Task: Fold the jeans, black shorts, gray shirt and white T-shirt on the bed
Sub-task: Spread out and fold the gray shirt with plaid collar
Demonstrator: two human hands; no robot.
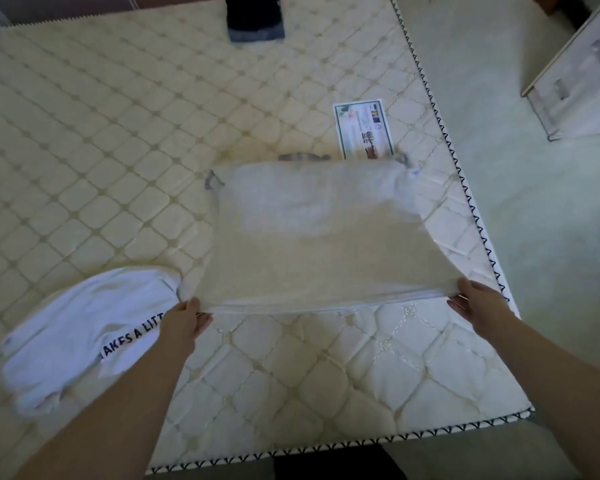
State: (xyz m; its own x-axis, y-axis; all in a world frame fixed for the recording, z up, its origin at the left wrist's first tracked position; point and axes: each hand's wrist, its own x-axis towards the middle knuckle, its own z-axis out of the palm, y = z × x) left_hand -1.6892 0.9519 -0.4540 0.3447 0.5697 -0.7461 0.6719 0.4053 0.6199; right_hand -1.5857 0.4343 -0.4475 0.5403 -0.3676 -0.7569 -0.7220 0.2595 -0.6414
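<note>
Lying at your left on the bed point(84, 133) is the white T-shirt point(77, 327), still bunched and soft. Your left hand point(184, 323) is pinching the near left corner of the gray shirt point(319, 237), and your right hand point(478, 303) is pinching the near right corner, so both hands are well apart and the hem is stretching between them. This cloth is looking light and limp; keep holding it at the corners, because it is sagging easily in the middle.

gray shirt point(312, 233): pale gray | white T-shirt point(84, 327): white, black lettering | mattress point(101, 133): cream, diamond-quilted
</note>
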